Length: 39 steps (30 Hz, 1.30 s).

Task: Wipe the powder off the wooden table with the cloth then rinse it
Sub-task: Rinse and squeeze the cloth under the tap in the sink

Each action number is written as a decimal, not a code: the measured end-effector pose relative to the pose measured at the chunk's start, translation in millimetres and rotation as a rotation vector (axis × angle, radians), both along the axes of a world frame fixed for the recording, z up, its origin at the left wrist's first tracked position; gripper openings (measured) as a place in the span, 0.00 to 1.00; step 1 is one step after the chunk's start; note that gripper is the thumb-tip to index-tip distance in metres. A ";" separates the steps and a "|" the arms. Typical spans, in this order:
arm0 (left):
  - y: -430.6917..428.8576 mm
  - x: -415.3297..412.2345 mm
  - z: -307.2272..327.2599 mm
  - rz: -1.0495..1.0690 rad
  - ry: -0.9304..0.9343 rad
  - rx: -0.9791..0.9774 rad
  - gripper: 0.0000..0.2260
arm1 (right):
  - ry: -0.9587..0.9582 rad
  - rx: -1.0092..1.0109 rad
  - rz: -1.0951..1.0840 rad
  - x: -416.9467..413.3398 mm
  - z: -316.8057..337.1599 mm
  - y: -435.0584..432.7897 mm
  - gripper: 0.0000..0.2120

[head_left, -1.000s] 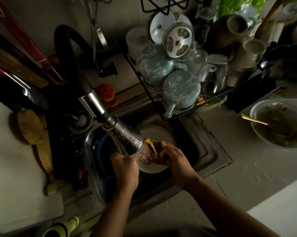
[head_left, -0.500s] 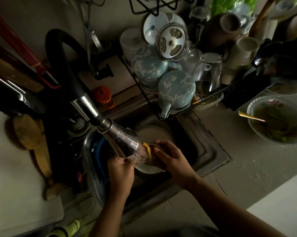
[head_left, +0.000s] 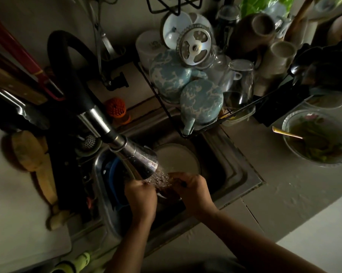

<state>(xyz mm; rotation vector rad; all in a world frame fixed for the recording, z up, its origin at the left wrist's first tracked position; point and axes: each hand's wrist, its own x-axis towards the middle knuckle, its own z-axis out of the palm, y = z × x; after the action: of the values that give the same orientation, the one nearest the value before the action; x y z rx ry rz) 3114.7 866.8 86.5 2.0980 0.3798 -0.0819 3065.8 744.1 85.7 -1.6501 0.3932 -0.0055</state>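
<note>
Left hand fingers: the left hand (head_left: 140, 196) is curled shut around one end of the cloth (head_left: 167, 189), knuckles up, thumb side toward the spray.
Right hand fingers: the right hand (head_left: 193, 189) is closed on the other end of the cloth, fingers folded over its top edge, one dark nail showing.
Cloth: bunched between the two hands, directly under the running water; it reads brownish and wet, though the light is too dim to tell its true colour.
Water: spraying from the faucet head (head_left: 144, 164), a metal cone on a black hose, and striking the cloth where the hands meet.
Just behind the hands: a pale round plate (head_left: 178, 160) lies in the sink, its near edge touching or hidden by the right hand's fingers.
Left of the hands: a blue item (head_left: 112, 174) sits in a metal basin (head_left: 97, 174) inside the sink.
Sink: a steel sink (head_left: 237, 170) set into a grey counter (head_left: 274, 190); both forearms reach into it from the lower edge.
Above the sink: a wire dish rack (head_left: 166, 107) holding two speckled blue pots, glasses, mugs and a toothed metal disc.
Far right: a bowl (head_left: 315, 138) of greens with a spoon in it, on the counter, well apart from the hands.
Far left: a wooden utensil (head_left: 38, 166) beside a white board (head_left: 12, 213).
</note>
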 end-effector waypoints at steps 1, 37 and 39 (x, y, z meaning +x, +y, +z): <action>1.6 3.4 -5.0 0.008 0.002 0.009 0.10 | -0.004 -0.005 -0.005 2.1 0.1 -0.9 0.18; 25.0 112.4 100.1 -0.469 -0.058 -0.017 0.16 | -0.072 0.445 0.054 32.4 36.5 -23.4 0.15; 19.7 130.4 111.8 -0.552 -0.098 -0.087 0.16 | -0.082 0.437 0.091 31.4 40.7 -21.2 0.16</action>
<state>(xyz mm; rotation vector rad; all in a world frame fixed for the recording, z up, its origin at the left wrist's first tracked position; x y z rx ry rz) 3245.2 886.4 198.3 2.0565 -0.2649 -0.3118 3097.2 723.0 126.4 -1.2296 0.2352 0.0761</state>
